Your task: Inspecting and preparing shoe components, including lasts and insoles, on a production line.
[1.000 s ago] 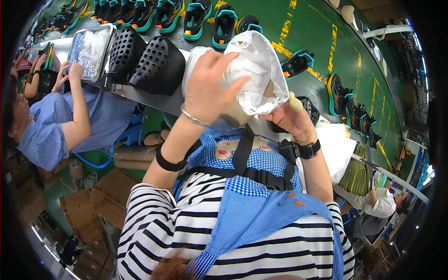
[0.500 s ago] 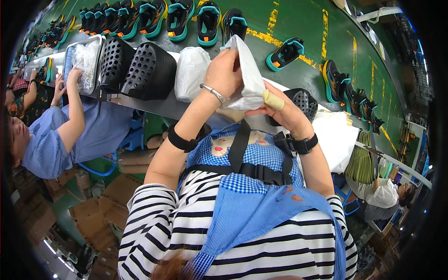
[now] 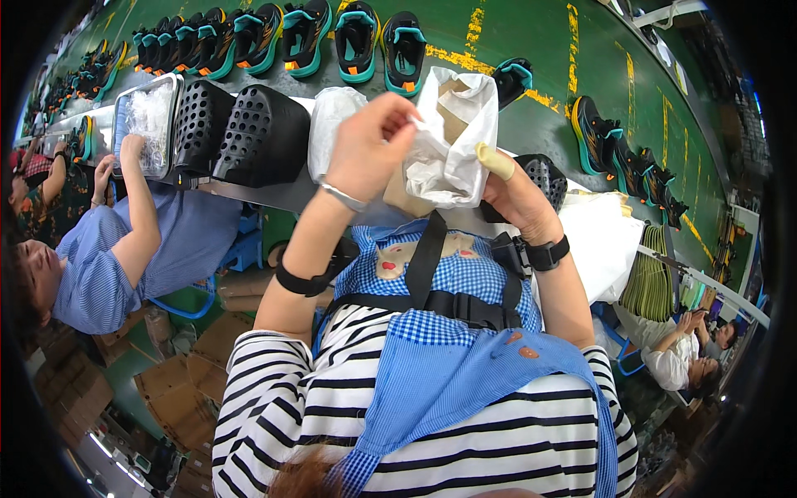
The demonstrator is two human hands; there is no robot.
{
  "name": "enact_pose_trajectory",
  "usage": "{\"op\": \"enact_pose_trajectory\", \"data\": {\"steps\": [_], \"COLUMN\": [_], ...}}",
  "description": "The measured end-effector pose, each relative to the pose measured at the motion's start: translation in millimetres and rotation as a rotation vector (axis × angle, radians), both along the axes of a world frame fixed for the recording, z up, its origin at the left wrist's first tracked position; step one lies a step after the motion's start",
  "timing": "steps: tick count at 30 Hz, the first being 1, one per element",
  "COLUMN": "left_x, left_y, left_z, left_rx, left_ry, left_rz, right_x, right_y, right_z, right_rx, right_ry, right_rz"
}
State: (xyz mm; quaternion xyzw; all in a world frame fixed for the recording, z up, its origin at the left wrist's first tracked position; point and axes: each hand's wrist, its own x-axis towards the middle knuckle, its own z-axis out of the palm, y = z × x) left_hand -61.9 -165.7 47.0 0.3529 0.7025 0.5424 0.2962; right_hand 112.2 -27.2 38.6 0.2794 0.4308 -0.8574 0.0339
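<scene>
A crumpled white paper wrapper (image 3: 457,170) with an opening at its top stands in front of me, and brown card shows inside it. With bent fingers closed at the wrapper's left edge, my left hand (image 3: 371,145) pinches the paper. My right hand (image 3: 521,199) grips the wrapper's right side, a pale yellow finger cover on its thumb; some of its fingers are hidden behind the paper. Beside my left hand, a rounded white paper bundle (image 3: 330,133) rests on the bench.
Black perforated shoe forms (image 3: 261,133) stand left of the bundle, another (image 3: 544,178) beyond my right hand. Black and teal sneakers (image 3: 357,46) line the green surface ahead. White sheets (image 3: 594,241) lie at right. A co-worker's hand (image 3: 131,149) reaches into a clear-bagged tray (image 3: 170,124).
The wrapper has turned so its opening and the brown card inside face me. My left hand has drawn out of it to the left edge. The co-worker's hands have lowered slightly.
</scene>
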Motion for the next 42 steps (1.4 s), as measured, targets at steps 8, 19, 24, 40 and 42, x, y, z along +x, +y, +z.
{"op": "enact_pose_trajectory", "data": {"steps": [8,19,24,40,42], "left_x": [-38.7,13.9,15.2,12.3,39.9], "left_y": [-30.2,32.1,31.0,46.1,54.3], "left_z": [-2.0,-4.7,-23.1,3.9,-10.3], "left_rx": [-0.124,0.161,0.160,-0.145,-0.238], "left_ry": [0.002,-0.093,0.043,0.491,0.678], "left_rz": [0.148,0.178,0.118,-0.155,-0.202], "right_x": [5.9,-14.0,-7.9,-8.7,-12.0], "right_y": [5.7,-29.4,-23.4,-25.3,-27.9], "right_z": [17.3,35.6,26.5,2.4,-3.2], "right_rx": [0.012,0.904,0.847,1.948,1.928], "right_ry": [0.095,-0.068,-0.070,-0.298,-0.283], "right_rz": [0.017,0.202,0.251,0.397,0.376]}}
